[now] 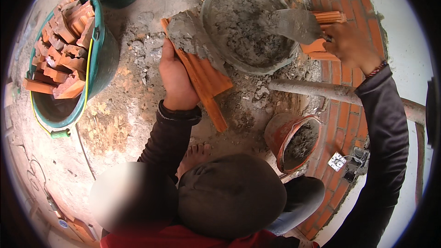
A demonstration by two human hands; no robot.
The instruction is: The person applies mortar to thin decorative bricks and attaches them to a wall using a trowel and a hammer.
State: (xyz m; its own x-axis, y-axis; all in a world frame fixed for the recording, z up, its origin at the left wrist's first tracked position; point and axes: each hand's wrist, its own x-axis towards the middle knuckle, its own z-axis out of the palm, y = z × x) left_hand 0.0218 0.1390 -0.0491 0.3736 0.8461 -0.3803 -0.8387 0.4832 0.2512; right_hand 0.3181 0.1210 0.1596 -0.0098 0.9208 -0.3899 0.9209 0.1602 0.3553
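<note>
So, left hand (178,82) is gripping a grooved orange clay piece (204,76), upper middle of frame, lumpy grey mortar (187,32) clinging on top. Right hand (353,48) is clutching a mortar-smeared trowel (298,25) over a round basin (264,70). Jagged brick chunks (66,59) are crowding a green bucket (104,57), upper left. Lower right, a white square plate (336,161) is showing dark marks too small to read.
</note>
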